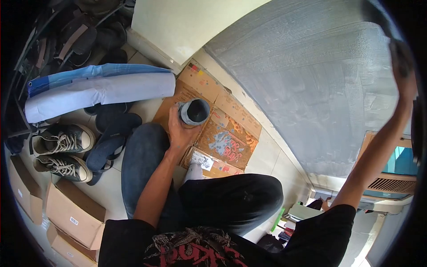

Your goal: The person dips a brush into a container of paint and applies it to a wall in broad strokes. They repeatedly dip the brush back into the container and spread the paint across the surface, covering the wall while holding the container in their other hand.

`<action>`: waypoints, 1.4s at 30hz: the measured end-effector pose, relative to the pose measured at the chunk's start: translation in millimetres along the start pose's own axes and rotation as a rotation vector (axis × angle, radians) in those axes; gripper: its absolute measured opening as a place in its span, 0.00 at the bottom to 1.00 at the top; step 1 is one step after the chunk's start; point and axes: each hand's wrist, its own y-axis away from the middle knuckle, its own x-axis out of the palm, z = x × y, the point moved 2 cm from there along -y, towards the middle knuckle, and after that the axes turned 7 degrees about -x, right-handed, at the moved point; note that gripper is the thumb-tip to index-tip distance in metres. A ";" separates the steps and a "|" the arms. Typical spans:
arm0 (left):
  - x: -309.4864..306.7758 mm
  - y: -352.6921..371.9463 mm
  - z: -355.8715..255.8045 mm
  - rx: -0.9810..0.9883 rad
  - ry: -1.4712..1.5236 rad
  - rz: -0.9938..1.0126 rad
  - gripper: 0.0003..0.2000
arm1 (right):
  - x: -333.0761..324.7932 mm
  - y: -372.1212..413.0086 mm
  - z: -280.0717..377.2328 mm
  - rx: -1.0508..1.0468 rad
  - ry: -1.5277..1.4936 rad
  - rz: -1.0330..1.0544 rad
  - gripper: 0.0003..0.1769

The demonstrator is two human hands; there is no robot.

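"What do you have at the left hand?"

"From my end, the left hand is curled firmly around a grey-smeared cup, out in front of the folded legs. I see the mouth facing up toward my camera, presumably so nothing spills. The inside is dark; I can't tell how full it is."

"And the right?"

"My right hand is stretched far out and up, at the edge of my view. It looks closed around a dark tool, too blurred for me to name. I judge the tool's end to be close to the grey wall, but I can't tell whether it touches."

"Why is the cup over the cardboard?"

"To catch drips, I'd guess. The flattened cardboard covers the tiles along the foot of that wall, and I see grey splotches on it. Holding the cup in the left leaves the right free to reach."

"What's further out?"

"On my left, a rolled sheet lies partly over dark footwear, with sneakers and sandals side by side below it. Nearer me stand cardboard boxes, probably set aside from the wet surface."
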 end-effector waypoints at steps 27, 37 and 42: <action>-5.6 0.0 -9.2 0.014 -0.090 0.000 0.41 | 208.8 -66.3 285.3 -0.193 -0.606 0.264 0.14; -4.8 4.1 -16.9 0.008 -0.014 -0.011 0.38 | 8.2 -9.7 57.8 0.163 -0.095 0.041 0.20; -4.1 1.5 -6.9 0.001 0.021 0.001 0.38 | 47.7 -17.0 150.2 -0.127 -0.433 -0.020 0.20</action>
